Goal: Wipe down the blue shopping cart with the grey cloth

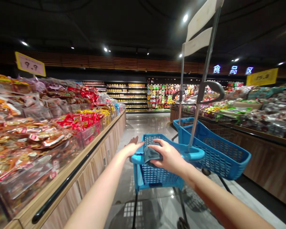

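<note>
My right hand [169, 156] presses a dark grey-blue cloth [152, 154] against the near rim of a blue shopping cart [162, 178], its fingers curled over the cloth. At the cart's left rim corner lies my left hand [132, 148], with thumb and fingers stretched out and nothing visible in it. Part of its fingers is in shadow. The cart has a perforated plastic basket on dark metal legs. From its right side rises a grey pole [206, 63] with a looped grip [213, 92] and pale panels at the top.
A second blue cart [219, 156] stands close behind on the right. Along the left runs a wooden display counter [105, 149] heaped with packaged food and fitted with a black rail [69, 181]. Another food counter [264, 156] lines the right. Stocked shelves [126, 95] close off the far end.
</note>
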